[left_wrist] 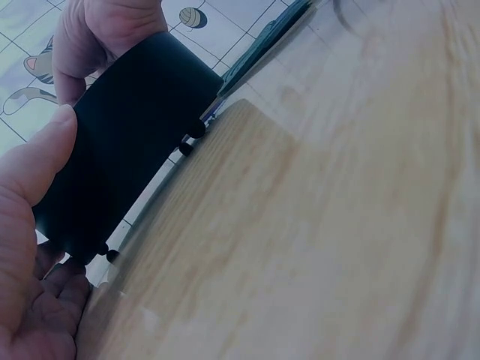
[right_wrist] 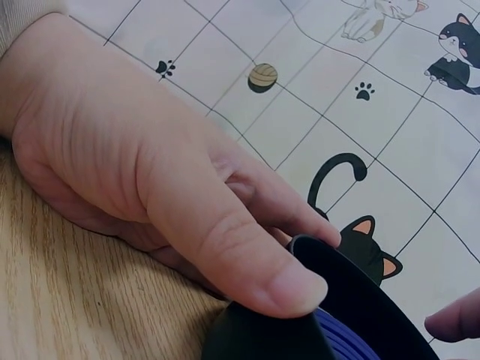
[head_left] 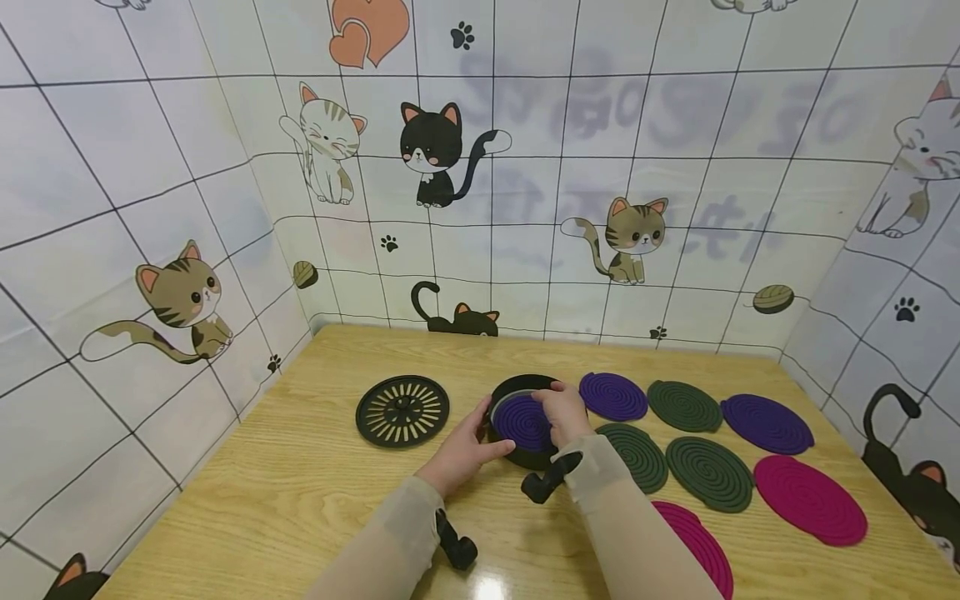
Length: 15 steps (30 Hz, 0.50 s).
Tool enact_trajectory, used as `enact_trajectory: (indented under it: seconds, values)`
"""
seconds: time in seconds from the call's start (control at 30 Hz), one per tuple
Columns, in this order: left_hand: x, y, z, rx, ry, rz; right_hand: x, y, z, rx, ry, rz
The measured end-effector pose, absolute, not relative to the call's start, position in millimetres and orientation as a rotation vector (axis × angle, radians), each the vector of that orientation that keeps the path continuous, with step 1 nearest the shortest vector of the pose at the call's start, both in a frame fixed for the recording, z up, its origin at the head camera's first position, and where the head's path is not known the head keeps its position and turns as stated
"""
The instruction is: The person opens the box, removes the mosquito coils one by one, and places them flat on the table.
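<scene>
A round black coaster holder (head_left: 516,385) stands on the table between the hands, with a purple spiral coaster (head_left: 522,422) inside it. My left hand (head_left: 462,452) grips the holder's left side. In the left wrist view its thumb (left_wrist: 46,154) lies against the outer wall and its fingers curl low, near the small feet. My right hand (head_left: 564,412) holds the right side of the rim. In the right wrist view its thumb (right_wrist: 262,270) rests over the rim edge while another finger reaches past the wall. Some right fingertips are hidden.
Left of the holder lies a black slotted disc (head_left: 402,411) with a central knob. To the right, purple (head_left: 612,397), green (head_left: 708,473) and magenta (head_left: 810,500) spiral coasters are spread flat on the wooden table (head_left: 300,500). A cat-printed sheet (head_left: 525,183) rises behind.
</scene>
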<state>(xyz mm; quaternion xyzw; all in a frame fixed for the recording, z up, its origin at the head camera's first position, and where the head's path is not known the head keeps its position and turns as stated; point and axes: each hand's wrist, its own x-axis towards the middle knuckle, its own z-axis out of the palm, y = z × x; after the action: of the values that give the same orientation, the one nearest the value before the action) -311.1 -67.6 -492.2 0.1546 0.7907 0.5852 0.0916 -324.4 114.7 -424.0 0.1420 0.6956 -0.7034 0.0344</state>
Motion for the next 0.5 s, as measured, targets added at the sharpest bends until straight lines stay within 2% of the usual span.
enact_trajectory:
  seconds: [0.5]
  values:
    - [-287.5, -68.5, -458.1, 0.465, 2.304, 1.761, -325.1, 112.6, -425.4, 0.445, 2.228, -2.175]
